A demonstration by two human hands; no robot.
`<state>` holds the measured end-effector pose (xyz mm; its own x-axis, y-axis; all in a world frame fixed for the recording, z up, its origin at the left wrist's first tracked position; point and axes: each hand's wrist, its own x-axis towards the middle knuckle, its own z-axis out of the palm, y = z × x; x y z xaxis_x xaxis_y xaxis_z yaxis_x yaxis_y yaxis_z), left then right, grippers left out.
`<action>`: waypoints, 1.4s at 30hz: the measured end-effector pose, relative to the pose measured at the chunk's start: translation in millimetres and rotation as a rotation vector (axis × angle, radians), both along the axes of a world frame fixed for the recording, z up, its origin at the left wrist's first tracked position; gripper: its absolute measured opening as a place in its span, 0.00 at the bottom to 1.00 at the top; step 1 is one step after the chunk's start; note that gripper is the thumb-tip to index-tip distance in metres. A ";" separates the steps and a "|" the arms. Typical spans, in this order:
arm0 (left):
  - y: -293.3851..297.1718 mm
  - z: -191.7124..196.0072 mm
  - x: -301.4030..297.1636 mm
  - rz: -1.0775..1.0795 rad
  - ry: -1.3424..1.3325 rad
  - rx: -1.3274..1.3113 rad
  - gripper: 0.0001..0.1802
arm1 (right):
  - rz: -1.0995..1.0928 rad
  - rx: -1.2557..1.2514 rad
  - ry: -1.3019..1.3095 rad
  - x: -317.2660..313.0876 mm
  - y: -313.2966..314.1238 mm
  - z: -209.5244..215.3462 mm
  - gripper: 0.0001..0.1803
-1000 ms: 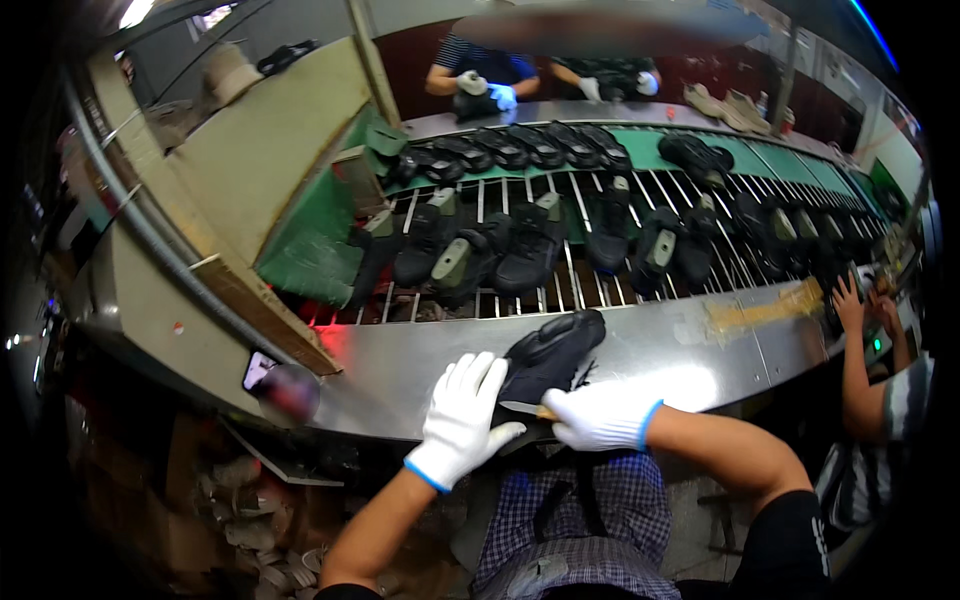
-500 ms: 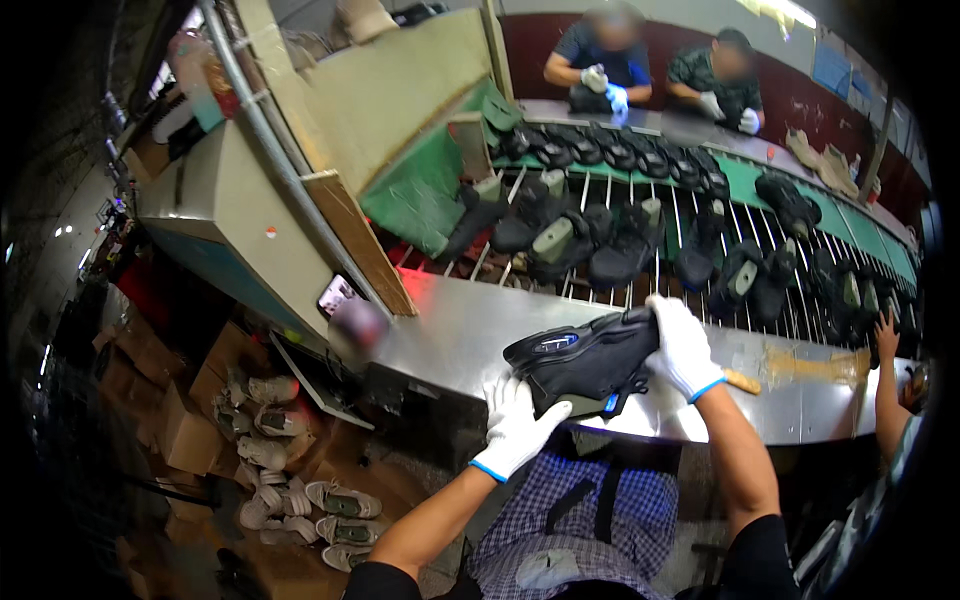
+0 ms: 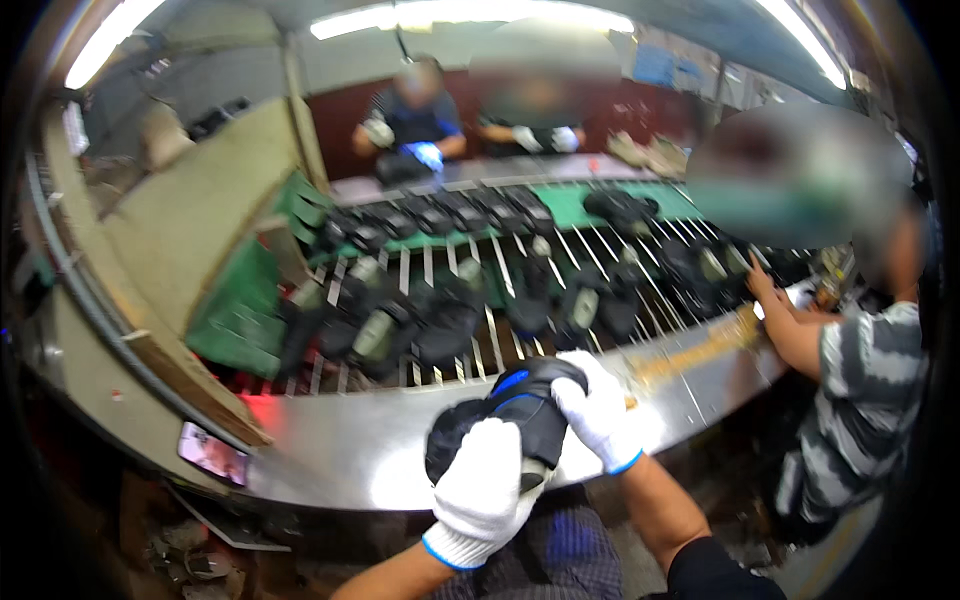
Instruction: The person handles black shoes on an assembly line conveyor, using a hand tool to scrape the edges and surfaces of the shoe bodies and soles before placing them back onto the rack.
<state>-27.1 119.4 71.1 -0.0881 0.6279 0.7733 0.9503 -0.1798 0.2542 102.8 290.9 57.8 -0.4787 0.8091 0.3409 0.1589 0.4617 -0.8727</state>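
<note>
A black shoe (image 3: 527, 412) with blue accents is held between both my hands, just above the front edge of the metal bench. My left hand (image 3: 482, 490), in a white knitted glove with a blue cuff edge, is closed round its near left side. Against the shoe's right side presses my right hand (image 3: 598, 412), gloved alike, with its fingers over the upper end. The gloves cover much of the shoe, and blur hides its finer details.
Beyond the metal bench (image 3: 330, 440), several black shoes (image 3: 445, 320) lie on a rack of metal rods. A phone (image 3: 213, 453) leans at the bench's left end. A co-worker in a patterned shirt (image 3: 865, 365) reaches in from the right; two people work across the rack.
The shoe has been turned from lying lengthwise to a more upright pose, and my hands have come closer together round it. The view has swung up and to the right.
</note>
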 end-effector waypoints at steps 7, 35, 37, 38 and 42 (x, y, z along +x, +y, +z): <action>-8.0 -33.7 49.2 -0.400 0.305 -0.139 0.27 | 0.173 0.128 -0.455 99.6 -19.8 13.4 0.26; -14.8 -6.3 -76.6 0.062 -0.010 -1.010 0.60 | 0.229 0.258 -0.784 48.1 -54.4 -3.6 0.16; -12.9 -12.0 -77.8 0.127 -0.042 -0.951 0.59 | 0.241 0.240 -0.843 9.7 -62.3 4.3 0.17; -12.8 -15.3 -75.7 0.165 -0.060 -0.924 0.59 | 0.249 0.272 -0.806 -0.8 -65.1 0.0 0.18; -9.0 -26.6 -74.2 0.206 -0.012 -0.891 0.55 | 0.431 0.291 -0.718 -11.1 -96.1 9.7 0.16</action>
<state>-101.3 110.4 44.5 -0.2694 0.9630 0.0083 0.9383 0.2605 0.2273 91.7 194.8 67.5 -0.8994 0.4370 0.0053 0.3841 0.7962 -0.4676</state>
